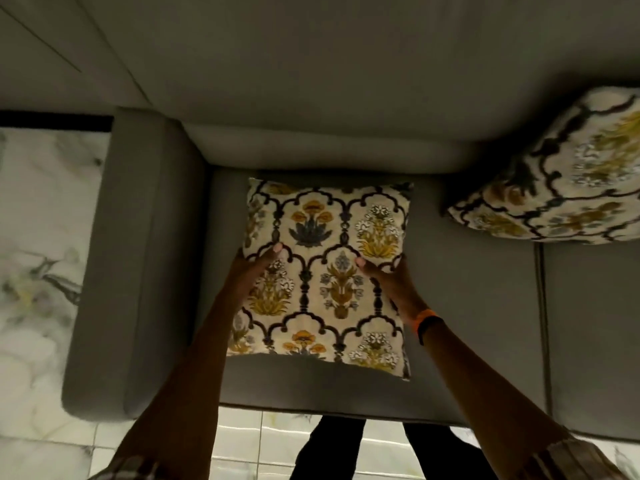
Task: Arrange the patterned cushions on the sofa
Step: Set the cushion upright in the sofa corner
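Gripping the patterned cushion (325, 271) by its two side edges, my left hand (256, 268) and right hand (384, 275) hold it at frame centre over the sofa (467, 306) seat; the backrest lies straight ahead, the second cushion (561, 178) upper right.

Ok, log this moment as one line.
left hand: gripping cushion | right hand: gripping same | second cushion: leaning on sofa back
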Tool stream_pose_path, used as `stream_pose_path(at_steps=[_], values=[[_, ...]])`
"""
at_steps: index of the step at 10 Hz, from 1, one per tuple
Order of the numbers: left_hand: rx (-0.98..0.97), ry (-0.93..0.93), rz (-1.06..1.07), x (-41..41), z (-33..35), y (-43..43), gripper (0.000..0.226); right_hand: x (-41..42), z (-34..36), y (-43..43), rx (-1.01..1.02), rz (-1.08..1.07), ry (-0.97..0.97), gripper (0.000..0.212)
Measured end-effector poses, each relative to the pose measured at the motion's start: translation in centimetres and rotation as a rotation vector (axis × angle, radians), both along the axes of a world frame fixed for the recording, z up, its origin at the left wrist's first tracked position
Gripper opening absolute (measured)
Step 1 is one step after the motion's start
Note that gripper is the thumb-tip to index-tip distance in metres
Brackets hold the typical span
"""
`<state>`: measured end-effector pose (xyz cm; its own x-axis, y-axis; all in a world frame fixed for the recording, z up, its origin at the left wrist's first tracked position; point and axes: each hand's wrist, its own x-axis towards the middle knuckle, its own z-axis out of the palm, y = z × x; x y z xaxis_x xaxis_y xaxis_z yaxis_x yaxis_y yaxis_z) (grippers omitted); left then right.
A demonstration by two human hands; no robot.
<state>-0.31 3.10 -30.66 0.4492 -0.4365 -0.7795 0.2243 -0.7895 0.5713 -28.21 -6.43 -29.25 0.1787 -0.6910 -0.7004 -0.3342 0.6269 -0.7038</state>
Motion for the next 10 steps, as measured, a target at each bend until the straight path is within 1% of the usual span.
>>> stream_pose_path(at_steps=[1, 2, 3, 4, 5, 6, 7, 8, 9, 10], values=[[-0.194, -0.008, -0.016, 0.5, 1.9, 0.8, 0.097, 0.9, 2.0, -0.3, -0.104, 0.116, -0.122, 0.064], [-0.323, -0.162, 0.02, 2.1, 4.3, 1.9, 0.095, 2.8, 4.7, -1.3, -0.292, 0.067, -0.139, 0.082], [-0.39, -0.276, 0.077, 5.1, 6.9, 0.9, 0.112, 5.3, 6.9, -3.0, -0.455, 0.076, -0.18, 0.102], [-0.461, -0.296, -0.017, 8.3, 8.4, -1.5, 0.111, 8.2, 7.5, -5.2, -0.512, 0.094, -0.149, 0.106], [-0.471, -0.297, -0.126, 9.9, 8.5, -2.8, 0.115, 10.6, 6.6, -6.5, -0.44, 0.182, -0.136, 0.111], [-0.435, -0.252, -0.126, 10.7, 7.0, -3.4, 0.121, 12.0, 5.4, -6.9, -0.408, 0.198, -0.072, 0.114], [-0.43, -0.23, -0.045, 11.4, 5.7, -3.4, 0.121, 12.7, 4.3, -6.7, -0.43, 0.095, -0.039, 0.12], [-0.398, -0.258, -0.017, 9.9, 4.6, -2.7, 0.128, 12.4, 3.7, -5.6, -0.391, 0.067, -0.008, 0.114], [-0.306, -0.267, 0.072, 7.4, 3.5, -2.3, 0.128, 11.4, 3.1, -4.8, -0.424, 0.103, 0.067, 0.115], [-0.104, -0.245, 0.051, 2.1, 2.6, -1.4, 0.122, 9.2, 3.0, -3.0, -0.403, 0.214, 0.205, 0.117]])
